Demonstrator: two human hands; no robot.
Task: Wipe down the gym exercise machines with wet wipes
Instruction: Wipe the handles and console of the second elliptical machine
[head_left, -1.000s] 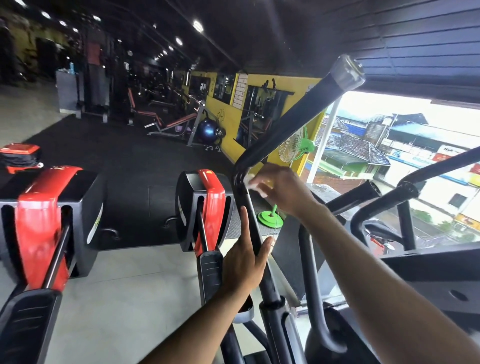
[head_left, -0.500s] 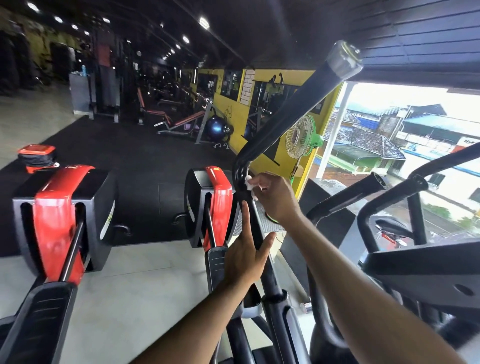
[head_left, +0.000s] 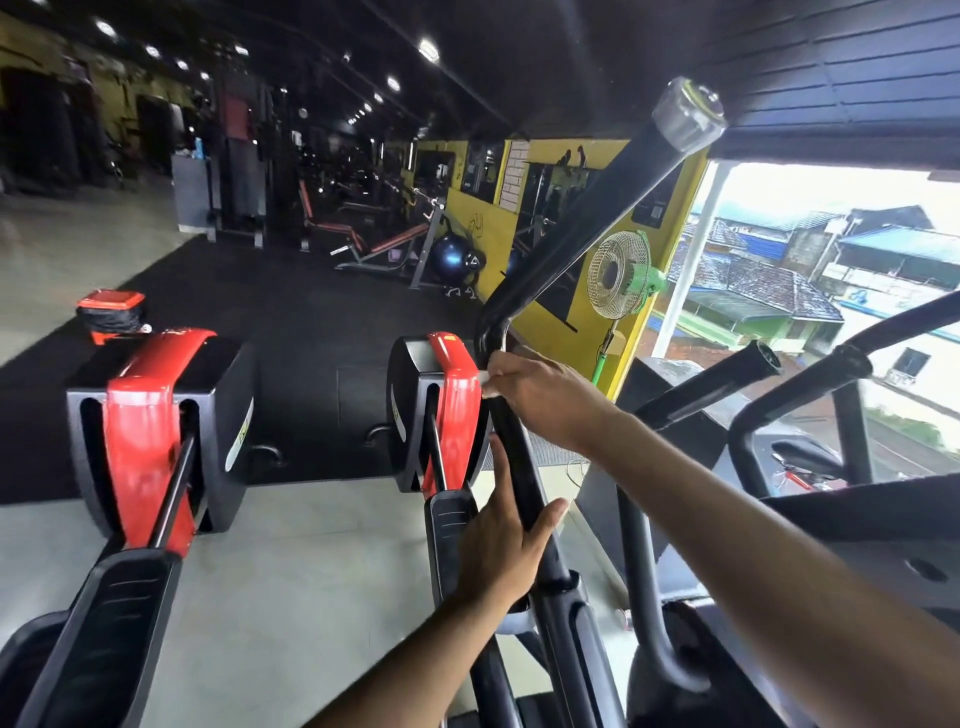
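A black handlebar arm (head_left: 587, 228) of an elliptical machine rises from the bottom centre to a silver cap at the upper right. My right hand (head_left: 545, 400) grips the bar just below its bend, with a white wet wipe (head_left: 484, 378) pressed between fingers and bar; only a small edge of the wipe shows. Lower on the same bar, my left hand (head_left: 498, 540) rests with straight fingers along its left side and the thumb on the right side.
Two red and black elliptical housings (head_left: 156, 415) (head_left: 441, 410) with black pedals stand ahead on a grey floor. More handlebars (head_left: 717, 384) sit at right before an open window. A green fan (head_left: 621, 275), a yellow wall, benches and a red bin (head_left: 110, 312) lie beyond.
My right hand has slid down the bar with the wipe, from the bend towards my left hand. The left hand stays on the lower bar. The view has shifted slightly.
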